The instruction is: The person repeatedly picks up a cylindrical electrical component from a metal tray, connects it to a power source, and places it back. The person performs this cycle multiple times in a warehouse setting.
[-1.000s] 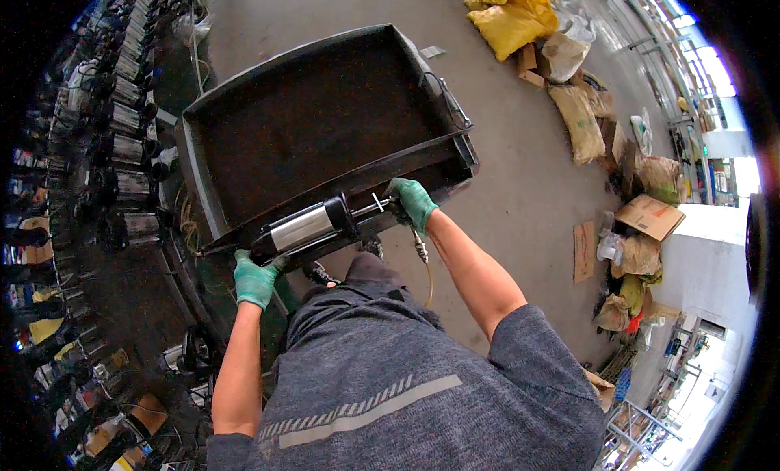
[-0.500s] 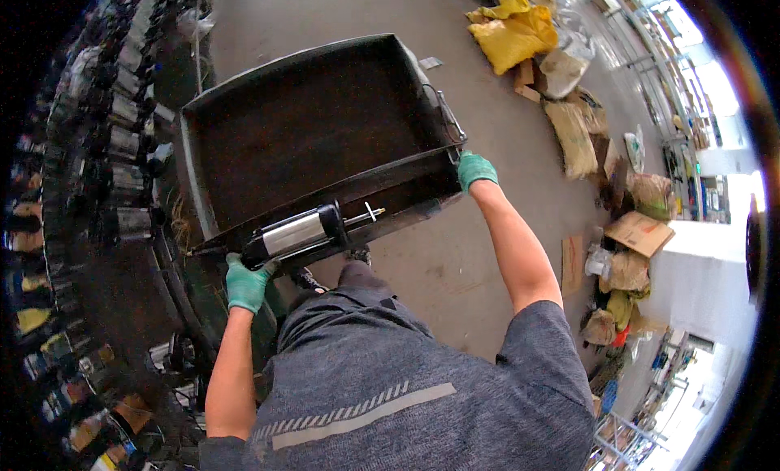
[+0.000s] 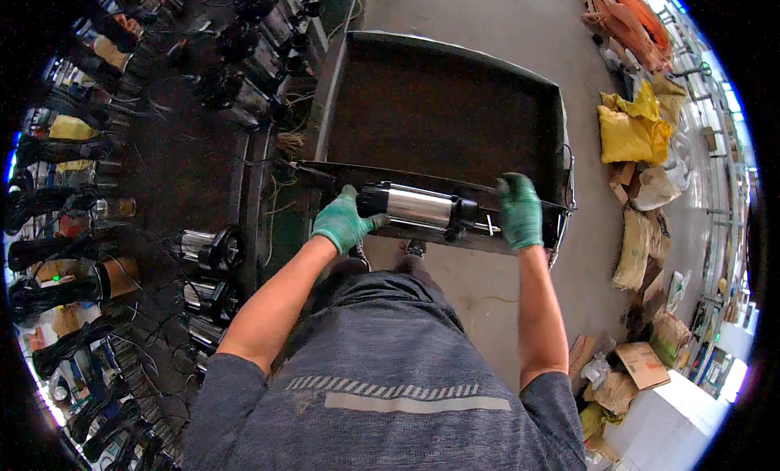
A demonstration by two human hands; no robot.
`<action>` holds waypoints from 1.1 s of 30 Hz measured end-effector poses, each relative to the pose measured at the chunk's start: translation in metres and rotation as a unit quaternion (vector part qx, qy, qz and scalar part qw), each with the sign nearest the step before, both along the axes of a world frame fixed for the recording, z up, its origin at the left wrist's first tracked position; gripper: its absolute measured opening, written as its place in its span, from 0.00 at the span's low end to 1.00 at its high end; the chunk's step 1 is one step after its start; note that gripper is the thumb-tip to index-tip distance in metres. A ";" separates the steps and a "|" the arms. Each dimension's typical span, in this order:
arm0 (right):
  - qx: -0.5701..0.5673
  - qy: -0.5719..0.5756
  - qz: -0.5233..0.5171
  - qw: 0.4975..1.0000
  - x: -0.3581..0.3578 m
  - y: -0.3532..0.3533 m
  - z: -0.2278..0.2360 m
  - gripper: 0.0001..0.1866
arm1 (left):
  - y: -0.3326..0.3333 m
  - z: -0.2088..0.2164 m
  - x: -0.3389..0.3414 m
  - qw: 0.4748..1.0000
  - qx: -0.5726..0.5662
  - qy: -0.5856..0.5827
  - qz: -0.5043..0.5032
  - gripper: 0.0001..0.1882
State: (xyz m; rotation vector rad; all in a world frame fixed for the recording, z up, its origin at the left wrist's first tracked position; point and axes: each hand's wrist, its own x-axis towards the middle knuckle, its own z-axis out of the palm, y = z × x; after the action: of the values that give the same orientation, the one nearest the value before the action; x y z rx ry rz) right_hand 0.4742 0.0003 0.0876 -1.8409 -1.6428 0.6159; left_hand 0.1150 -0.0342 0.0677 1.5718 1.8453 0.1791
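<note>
A motor-like cylinder [image 3: 419,206] with a shiny silver body and black ends lies lengthwise on the near ledge of a dark metal cart [image 3: 443,105]. A thin shaft with a small crosspiece [image 3: 491,225] sticks out of its right end. My left hand [image 3: 341,221], in a green glove, grips the cylinder's black left end, thumb along the near side and fingers at the far side. My right hand [image 3: 520,211], gloved too, hovers just past the shaft tip with its fingers stretched away from me, apparently holding nothing.
Several similar silver-and-black cylinders [image 3: 213,247] line the floor at my left, with dark cables among them. Along the right lie a yellow sack [image 3: 634,130], tan sacks [image 3: 634,247] and a cardboard box [image 3: 642,365]. A metal rod hangs at the cart's right side.
My right hand has left the cart's right corner and moved inward to the shaft end. The view has turned, so the cart appears farther right. My left hand stays at the cylinder's left end.
</note>
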 end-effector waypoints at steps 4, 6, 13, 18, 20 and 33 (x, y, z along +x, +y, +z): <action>-0.007 -0.063 0.089 0.994 -0.090 0.001 0.009 0.14 | 0.033 -0.034 -0.065 0.971 0.238 0.032 -0.002 0.27; -0.021 -0.177 0.083 0.980 -0.104 0.002 0.009 0.12 | 0.057 -0.031 -0.099 0.961 0.233 0.148 0.013 0.25; 0.008 -0.262 0.055 0.964 -0.107 0.000 -0.005 0.11 | 0.107 -0.083 -0.166 0.997 -0.041 0.042 0.047 0.31; -0.009 -0.272 0.027 0.962 -0.112 0.004 -0.004 0.12 | 0.089 -0.120 -0.165 0.983 -0.006 -0.103 0.155 0.22; -0.014 -0.279 0.013 0.960 -0.110 0.001 -0.005 0.12 | 0.080 -0.098 -0.148 0.938 -0.060 -0.248 0.233 0.17; -0.020 -0.302 -0.016 0.953 -0.115 0.004 -0.006 0.13 | 0.051 -0.097 -0.144 0.859 -0.013 -0.427 0.284 0.08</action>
State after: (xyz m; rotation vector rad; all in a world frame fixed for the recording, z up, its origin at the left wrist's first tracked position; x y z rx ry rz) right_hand 0.3591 0.0039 0.0811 -2.2232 -1.9741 0.0573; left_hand -0.0291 0.0171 -0.0297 0.6620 1.4792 0.9490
